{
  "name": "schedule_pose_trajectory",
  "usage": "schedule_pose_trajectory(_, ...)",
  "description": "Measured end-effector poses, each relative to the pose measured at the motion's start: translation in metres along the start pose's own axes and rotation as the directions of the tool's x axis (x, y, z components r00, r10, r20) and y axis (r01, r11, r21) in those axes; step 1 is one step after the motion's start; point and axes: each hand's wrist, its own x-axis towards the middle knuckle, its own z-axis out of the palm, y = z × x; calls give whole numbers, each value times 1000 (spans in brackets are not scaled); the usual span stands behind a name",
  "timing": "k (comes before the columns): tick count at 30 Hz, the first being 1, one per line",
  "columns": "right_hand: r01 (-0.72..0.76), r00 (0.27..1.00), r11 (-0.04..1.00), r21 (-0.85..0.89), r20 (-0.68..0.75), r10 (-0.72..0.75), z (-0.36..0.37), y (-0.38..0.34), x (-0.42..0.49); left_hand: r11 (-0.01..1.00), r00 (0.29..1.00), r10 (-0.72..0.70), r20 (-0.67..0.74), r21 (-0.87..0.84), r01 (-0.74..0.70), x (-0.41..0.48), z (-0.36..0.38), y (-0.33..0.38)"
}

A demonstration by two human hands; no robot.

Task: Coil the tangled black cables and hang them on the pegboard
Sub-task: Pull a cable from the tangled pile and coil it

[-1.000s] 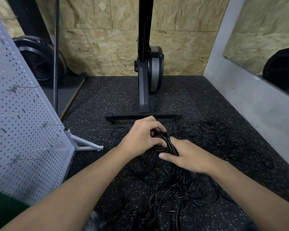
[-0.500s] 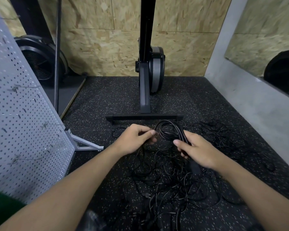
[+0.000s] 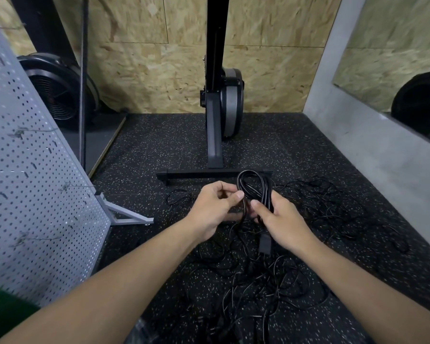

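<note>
A coiled black cable (image 3: pixel 252 186) stands up as a loop between my two hands above the floor. My right hand (image 3: pixel 282 220) grips the coil's lower part, and a black plug (image 3: pixel 265 244) hangs below that hand. My left hand (image 3: pixel 214 209) pinches a strand of the same cable with thumb and forefinger, just left of the coil. A tangled pile of thin black cables (image 3: pixel 258 281) spreads over the speckled floor under and around both hands. The grey pegboard (image 3: pixel 30 194) leans at the left with several wire hooks (image 3: pixel 77 186) sticking out.
A black machine on a T-shaped floor stand (image 3: pixel 216 172) rises right behind the coil. The pegboard's white foot (image 3: pixel 127 216) juts onto the floor at left. A black fan (image 3: pixel 57 93) sits at back left. A grey wall (image 3: pixel 382 157) borders the right side.
My left hand has come back to the coil and now pinches a strand. The coil's loop has risen a little and stands taller. My right hand keeps its grip.
</note>
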Motion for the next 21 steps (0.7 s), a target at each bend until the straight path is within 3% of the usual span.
schedule_pose_trajectory(4, -27, 999, 998, 50, 47, 25, 0, -1, 0, 980, 992, 109, -57, 173, -97, 3, -5, -2)
schedule_pose_trajectory(17, -58, 996, 991, 124, 82, 48, 7, -5, -2, 967, 993, -89, -73, -245, 69, -8, 11, 9)
schedule_pose_trajectory(19, -58, 995, 986, 156, 93, 44, 7, -5, -1, 965, 995, -81, -52, -254, 65, -8, 11, 7)
schedule_pose_trajectory(21, -53, 997, 982, 181, 70, 41, 6, -6, -1, 993, 999, 7, -52, -114, -13, -5, 9, 5)
